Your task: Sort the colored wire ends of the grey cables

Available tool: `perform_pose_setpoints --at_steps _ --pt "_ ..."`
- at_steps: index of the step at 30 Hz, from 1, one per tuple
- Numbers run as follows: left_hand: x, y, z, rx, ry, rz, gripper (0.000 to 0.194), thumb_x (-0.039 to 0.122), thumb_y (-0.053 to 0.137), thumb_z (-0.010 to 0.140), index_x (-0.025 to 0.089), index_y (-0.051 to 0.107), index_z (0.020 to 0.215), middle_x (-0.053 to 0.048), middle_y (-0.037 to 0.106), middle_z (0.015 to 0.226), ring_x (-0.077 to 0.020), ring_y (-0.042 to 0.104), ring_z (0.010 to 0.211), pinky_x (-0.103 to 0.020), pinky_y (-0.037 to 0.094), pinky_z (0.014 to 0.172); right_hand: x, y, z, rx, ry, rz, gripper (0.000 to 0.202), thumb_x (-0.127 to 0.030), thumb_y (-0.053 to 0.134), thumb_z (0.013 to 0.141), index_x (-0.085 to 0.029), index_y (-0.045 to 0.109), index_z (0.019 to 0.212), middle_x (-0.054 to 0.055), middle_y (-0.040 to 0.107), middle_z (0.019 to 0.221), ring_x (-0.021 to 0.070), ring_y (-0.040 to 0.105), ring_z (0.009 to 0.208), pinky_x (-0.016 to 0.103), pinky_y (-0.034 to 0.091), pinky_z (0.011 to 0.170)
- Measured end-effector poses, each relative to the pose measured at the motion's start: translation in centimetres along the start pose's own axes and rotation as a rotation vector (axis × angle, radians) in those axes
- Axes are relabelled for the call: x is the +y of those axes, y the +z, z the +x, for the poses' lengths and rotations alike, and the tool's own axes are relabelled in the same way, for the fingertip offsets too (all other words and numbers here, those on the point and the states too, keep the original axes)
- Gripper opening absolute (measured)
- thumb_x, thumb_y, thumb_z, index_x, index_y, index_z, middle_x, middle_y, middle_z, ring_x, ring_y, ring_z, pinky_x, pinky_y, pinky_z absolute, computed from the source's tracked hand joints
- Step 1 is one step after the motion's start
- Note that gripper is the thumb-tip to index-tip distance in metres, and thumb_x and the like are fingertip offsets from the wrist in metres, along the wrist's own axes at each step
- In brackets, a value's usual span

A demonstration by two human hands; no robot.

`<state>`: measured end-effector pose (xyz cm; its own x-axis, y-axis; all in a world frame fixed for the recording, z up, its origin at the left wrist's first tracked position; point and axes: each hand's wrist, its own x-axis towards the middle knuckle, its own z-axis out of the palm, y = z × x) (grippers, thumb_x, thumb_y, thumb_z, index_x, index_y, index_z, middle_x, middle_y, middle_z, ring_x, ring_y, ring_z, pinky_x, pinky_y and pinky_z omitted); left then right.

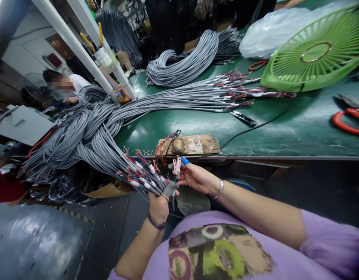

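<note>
My left hand (162,202) is closed around the end of a bundle of grey cables (152,179), with a grey covering on its thumb or a finger. White-wrapped ends and bare coloured wires fan out above the grip. Close on the right, my right hand (198,178) has curled fingers at a few thin green and orange wires (171,179); what is between its fingertips is too small to make out. A blue cover (185,160) wraps one of its fingertips. Beside that tip is a pink clip (176,165), in front of a wooden block (197,144) at the table edge.
Grey cables (168,99) lie along the green table (284,132), with coils (188,62) behind. A utility knife (243,118), red-handled scissors (351,118) and a green fan (316,50) are to the right. A white post (71,46) stands left; a person (77,83) sits beyond.
</note>
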<state>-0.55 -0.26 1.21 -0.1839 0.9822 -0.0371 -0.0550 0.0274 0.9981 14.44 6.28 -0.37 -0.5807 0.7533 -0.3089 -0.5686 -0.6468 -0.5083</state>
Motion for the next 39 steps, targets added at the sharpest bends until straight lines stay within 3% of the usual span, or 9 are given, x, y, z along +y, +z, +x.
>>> perform_pose_setpoints --at_steps 9,17,27,39 --pt "0.0 1.3 0.7 0.018 -0.033 -0.021 0.024 0.036 0.074 0.069 0.015 0.065 0.062 -0.001 0.065 0.053 -0.0117 0.056 0.049 -0.023 0.043 0.052 -0.7 1.1 0.0 0.081 -0.107 -0.076 0.028 -0.043 0.072 0.076 -0.016 0.063 0.072 -0.001 0.058 0.061 0.0094 0.051 0.056 0.021 0.045 0.054" --pt "-0.1 1.2 0.8 0.011 -0.034 0.062 0.026 0.036 0.072 0.071 0.015 0.067 0.058 -0.003 0.066 0.055 -0.0135 0.058 0.052 -0.025 0.045 0.054 -0.3 0.7 0.5 0.052 -0.12 0.045 0.02 -0.035 0.073 0.075 -0.016 0.068 0.076 0.001 0.065 0.068 0.0105 0.055 0.06 0.023 0.045 0.058" --pt "-0.1 1.2 0.8 -0.004 -0.05 0.064 0.022 0.031 0.074 0.07 0.015 0.066 0.057 -0.001 0.066 0.053 -0.0132 0.058 0.05 -0.025 0.045 0.055 0.4 1.0 0.6 0.04 -0.145 0.092 0.032 -0.044 0.081 0.064 -0.016 0.066 0.074 0.0 0.064 0.065 0.0112 0.053 0.058 0.024 0.041 0.055" --pt "-0.4 1.1 1.1 -0.043 -0.044 0.101 0.027 0.034 0.072 0.071 0.016 0.064 0.053 -0.002 0.063 0.052 -0.0128 0.056 0.05 -0.025 0.044 0.055 0.6 0.8 0.9 0.078 -0.217 0.038 0.035 -0.046 0.082 0.061 -0.016 0.066 0.07 0.0 0.063 0.064 0.0112 0.052 0.059 0.025 0.037 0.056"
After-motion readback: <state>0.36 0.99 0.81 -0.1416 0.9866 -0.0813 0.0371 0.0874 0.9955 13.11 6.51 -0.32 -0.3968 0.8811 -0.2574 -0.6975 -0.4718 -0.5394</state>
